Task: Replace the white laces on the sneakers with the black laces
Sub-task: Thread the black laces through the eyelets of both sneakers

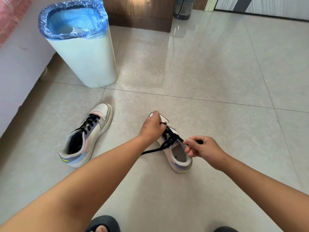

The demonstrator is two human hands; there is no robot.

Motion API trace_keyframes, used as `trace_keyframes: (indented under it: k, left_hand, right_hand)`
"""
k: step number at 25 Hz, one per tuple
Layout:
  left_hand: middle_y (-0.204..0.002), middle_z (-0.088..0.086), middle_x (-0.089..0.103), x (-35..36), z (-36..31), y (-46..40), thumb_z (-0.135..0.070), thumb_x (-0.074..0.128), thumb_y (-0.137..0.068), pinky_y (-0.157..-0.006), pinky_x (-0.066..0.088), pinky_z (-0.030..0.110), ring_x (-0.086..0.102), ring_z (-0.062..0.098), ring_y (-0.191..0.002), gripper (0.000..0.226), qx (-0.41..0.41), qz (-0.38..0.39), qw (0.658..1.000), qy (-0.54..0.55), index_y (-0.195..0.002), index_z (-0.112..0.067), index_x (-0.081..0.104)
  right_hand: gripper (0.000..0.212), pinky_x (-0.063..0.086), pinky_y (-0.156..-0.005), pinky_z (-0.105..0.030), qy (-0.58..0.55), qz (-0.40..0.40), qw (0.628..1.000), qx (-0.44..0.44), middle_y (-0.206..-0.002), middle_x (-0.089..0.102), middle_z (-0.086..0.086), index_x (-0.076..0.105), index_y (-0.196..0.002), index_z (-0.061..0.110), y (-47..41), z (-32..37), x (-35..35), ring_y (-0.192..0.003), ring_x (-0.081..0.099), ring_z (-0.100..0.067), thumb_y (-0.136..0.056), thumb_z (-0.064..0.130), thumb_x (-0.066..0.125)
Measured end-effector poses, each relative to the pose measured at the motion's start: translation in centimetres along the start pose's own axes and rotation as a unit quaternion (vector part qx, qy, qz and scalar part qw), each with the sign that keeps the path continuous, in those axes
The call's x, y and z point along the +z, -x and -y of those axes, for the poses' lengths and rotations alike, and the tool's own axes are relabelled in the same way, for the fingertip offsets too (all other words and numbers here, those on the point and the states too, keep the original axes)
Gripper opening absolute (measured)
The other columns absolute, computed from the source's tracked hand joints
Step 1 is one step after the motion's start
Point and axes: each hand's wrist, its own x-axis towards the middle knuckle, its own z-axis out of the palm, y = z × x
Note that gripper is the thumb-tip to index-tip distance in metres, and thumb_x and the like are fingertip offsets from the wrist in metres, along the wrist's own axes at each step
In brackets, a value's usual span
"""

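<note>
Two white sneakers with pastel panels stand on the tiled floor. The left sneaker (87, 136) is laced in black and nobody touches it. The right sneaker (177, 153) carries a black lace (170, 139) threaded through its eyelets. My left hand (151, 127) rests over its toe end, fingers curled at the lower lace rows. My right hand (200, 147) pinches one end of the black lace beside the collar. The lace's other end trails loose on the floor to the left of the shoe. No white lace is in view.
A white bin (87, 64) with a blue liner stands at the back left, beside a wall. A wooden cabinet base (140, 19) and a water jug (183, 8) sit at the far edge. My dark slippers (103, 224) show at the bottom.
</note>
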Motion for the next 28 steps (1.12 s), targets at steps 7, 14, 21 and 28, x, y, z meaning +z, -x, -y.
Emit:
trace_keyframes:
  k: [7, 14, 21, 28]
  left_hand:
    - [-0.072, 0.011, 0.062, -2.9, 2.4, -1.6, -0.013, 0.051, -0.094, -0.045, 0.04, 0.022, 0.055, 0.019, -0.051, 0.009, -0.08, -0.014, 0.996, 0.032, -0.092, -0.005, 0.052]
    - [-0.105, 0.006, 0.061, -3.1, 4.4, -0.7, 0.002, 0.045, -0.088, -0.061, 0.039, 0.031, 0.062, 0.028, -0.093, 0.033, 0.016, 0.06, 0.936, -0.345, -0.118, -0.011, 0.039]
    - [-0.12, 0.007, 0.05, -3.7, 5.4, 1.0, -0.033, 0.06, -0.09, -0.092, 0.041, 0.031, 0.051, 0.022, -0.108, 0.041, 0.02, 0.161, 0.986, -0.023, -0.126, -0.017, 0.047]
    - [-0.133, 0.002, 0.033, 1.9, 0.1, 4.9, -0.053, 0.068, -0.073, -0.105, 0.024, 0.035, 0.026, 0.019, -0.128, 0.071, 0.123, 0.063, 0.984, -0.109, -0.129, -0.018, 0.042]
  right_hand:
    - [0.016, 0.05, -0.053, -0.02, -0.019, 0.001, 1.0, 0.021, -0.066, 0.066, -0.008, 0.068, -0.089, 0.001, 1.0, -0.4, 0.0, -0.049, 0.056, -0.011, -0.093, 0.012, 0.057]
    - [0.021, 0.046, -0.054, -0.022, -0.038, -0.003, 0.997, 0.066, -0.06, 0.059, -0.007, 0.065, -0.09, 0.0, 0.8, -1.0, -1.3, -0.046, 0.046, -0.012, -0.097, 0.011, 0.048]
    - [0.013, 0.05, -0.057, -0.023, 0.054, -0.028, 0.998, 0.033, -0.082, 0.066, -0.006, 0.067, -0.101, 0.01, 0.7, 1.4, -2.4, -0.067, 0.063, -0.016, -0.091, 0.014, 0.06]
    - [0.012, 0.056, -0.068, -0.017, 0.1, 0.028, 0.995, 0.014, -0.084, 0.066, -0.011, 0.067, -0.097, 0.0, 0.1, 2.4, 2.1, -0.071, 0.065, -0.013, -0.087, -0.001, 0.06]
